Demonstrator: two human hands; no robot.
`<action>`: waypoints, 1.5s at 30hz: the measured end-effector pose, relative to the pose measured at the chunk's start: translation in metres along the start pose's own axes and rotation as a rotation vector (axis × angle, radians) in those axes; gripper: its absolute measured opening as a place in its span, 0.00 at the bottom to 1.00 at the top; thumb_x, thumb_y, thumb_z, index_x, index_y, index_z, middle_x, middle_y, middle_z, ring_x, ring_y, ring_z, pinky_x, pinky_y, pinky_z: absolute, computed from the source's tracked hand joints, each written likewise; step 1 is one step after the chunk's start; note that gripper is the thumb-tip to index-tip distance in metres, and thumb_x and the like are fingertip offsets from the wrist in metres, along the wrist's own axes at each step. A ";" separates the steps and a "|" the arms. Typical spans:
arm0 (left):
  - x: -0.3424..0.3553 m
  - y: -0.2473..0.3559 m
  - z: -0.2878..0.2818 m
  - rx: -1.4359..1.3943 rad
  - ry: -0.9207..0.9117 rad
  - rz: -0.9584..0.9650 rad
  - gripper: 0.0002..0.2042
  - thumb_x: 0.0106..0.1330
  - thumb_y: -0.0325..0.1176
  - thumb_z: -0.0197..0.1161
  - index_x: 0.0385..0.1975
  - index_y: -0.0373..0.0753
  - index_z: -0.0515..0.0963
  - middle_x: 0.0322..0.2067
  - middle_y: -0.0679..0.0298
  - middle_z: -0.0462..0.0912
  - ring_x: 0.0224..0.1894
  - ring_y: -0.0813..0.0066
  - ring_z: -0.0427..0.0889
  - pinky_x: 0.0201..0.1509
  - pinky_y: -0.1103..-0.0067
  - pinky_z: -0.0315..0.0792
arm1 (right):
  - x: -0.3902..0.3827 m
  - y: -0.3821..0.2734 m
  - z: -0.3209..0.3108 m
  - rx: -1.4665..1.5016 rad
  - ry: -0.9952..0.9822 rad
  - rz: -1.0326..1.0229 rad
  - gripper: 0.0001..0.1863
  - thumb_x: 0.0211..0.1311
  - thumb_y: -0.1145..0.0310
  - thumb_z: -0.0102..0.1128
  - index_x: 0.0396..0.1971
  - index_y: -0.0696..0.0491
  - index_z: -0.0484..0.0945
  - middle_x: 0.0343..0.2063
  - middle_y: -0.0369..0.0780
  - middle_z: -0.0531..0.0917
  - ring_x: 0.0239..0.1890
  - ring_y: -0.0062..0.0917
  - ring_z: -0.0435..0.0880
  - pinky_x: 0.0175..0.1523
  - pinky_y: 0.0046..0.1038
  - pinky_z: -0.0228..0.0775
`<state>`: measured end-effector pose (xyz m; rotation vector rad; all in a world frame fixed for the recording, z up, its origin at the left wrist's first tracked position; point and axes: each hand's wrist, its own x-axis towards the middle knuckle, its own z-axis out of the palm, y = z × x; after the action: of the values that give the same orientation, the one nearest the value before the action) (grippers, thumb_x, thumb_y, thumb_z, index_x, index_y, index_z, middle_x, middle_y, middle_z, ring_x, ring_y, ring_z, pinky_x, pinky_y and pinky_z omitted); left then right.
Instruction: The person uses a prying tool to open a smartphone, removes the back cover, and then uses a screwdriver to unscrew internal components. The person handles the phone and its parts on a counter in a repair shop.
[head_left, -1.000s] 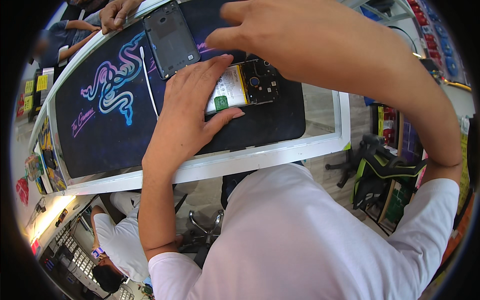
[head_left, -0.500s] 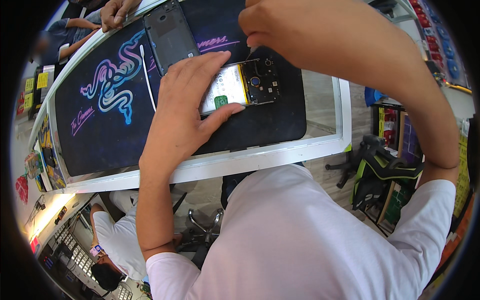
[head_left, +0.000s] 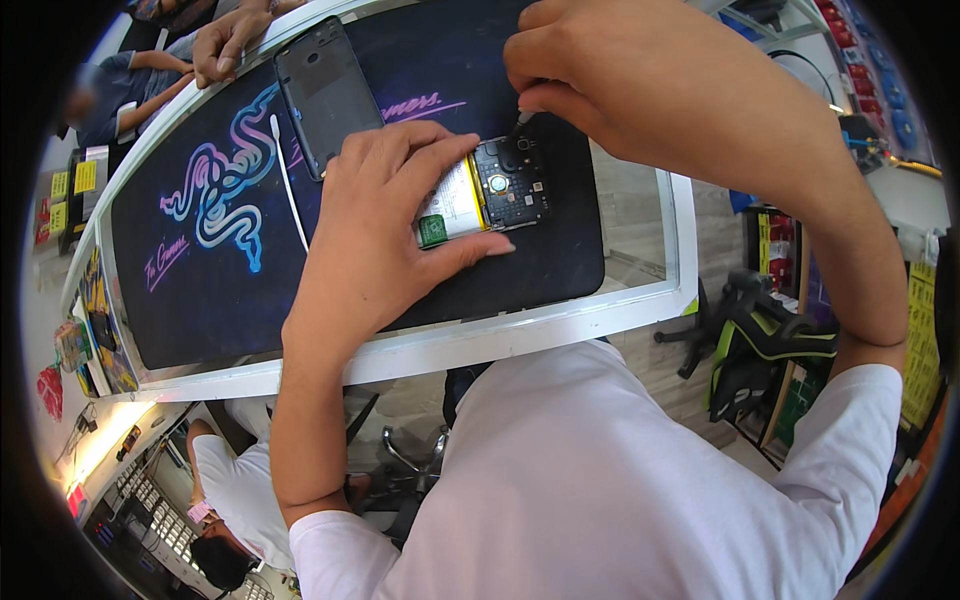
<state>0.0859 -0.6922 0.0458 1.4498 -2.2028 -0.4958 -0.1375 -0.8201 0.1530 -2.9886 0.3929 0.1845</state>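
Note:
My left hand (head_left: 365,225) grips an opened phone, thumb along its near edge, fingers over its far edge and left part. A white battery (head_left: 450,200) with a green sticker sits beside the dark circuit board (head_left: 512,185). My right hand (head_left: 585,75) is closed round a small slim tool (head_left: 520,123), mostly hidden, whose tip is at the board's upper edge. A dark back cover (head_left: 330,85) lies just beyond my left hand, with a thin white stick or cable (head_left: 288,180) to its left.
A printed black mat (head_left: 170,320) covers the white-framed glass counter (head_left: 500,340). Another person's hand (head_left: 222,48) rests at the far left edge. A seated person in white (head_left: 235,490) is behind at lower left. A black-green chair (head_left: 760,335) stands at right.
My right hand has moved rightward and down toward the board, bringing the tool to its upper edge. My left hand stays on the phone. The whole view has shifted slightly.

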 end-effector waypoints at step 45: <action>-0.011 -0.006 0.011 0.088 0.008 -0.010 0.34 0.55 0.47 0.81 0.61 0.40 0.79 0.59 0.60 0.78 0.63 0.53 0.72 0.70 0.61 0.63 | 0.023 -0.026 0.007 -0.210 0.059 -0.250 0.15 0.63 0.68 0.62 0.37 0.67 0.85 0.37 0.51 0.86 0.44 0.40 0.85 0.48 0.34 0.82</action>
<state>0.0883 -0.6834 0.0312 1.5054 -2.2381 -0.3996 -0.1090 -0.8002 0.1456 -3.2181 0.0014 0.1196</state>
